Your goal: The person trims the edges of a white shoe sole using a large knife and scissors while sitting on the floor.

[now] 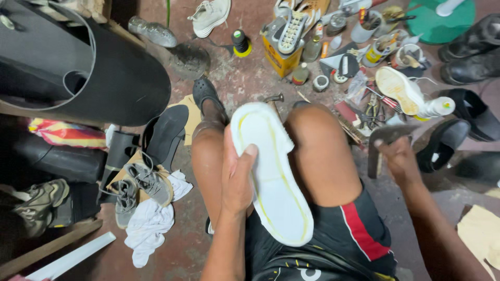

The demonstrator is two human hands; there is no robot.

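Note:
My left hand (237, 174) grips a white shoe sole (271, 171) with a yellowish glue line around its rim, held upright between my bare knees. To the right, my right hand (398, 158) is closed on a dark flat tool (383, 143), a rasp or hammer-like piece, held just above the floor and apart from the sole. My legs and black shorts with a red stripe (354, 224) fill the lower middle.
A large roll of black rubber sheet (99, 73) stands at left. Grey sneakers (140, 187) lie on a white cloth (151, 224). Ahead are a yellow box (278, 60), glue tins, small bottles, pliers, a loose sole (398, 88), black boots (471, 49) and a green disc (442, 23).

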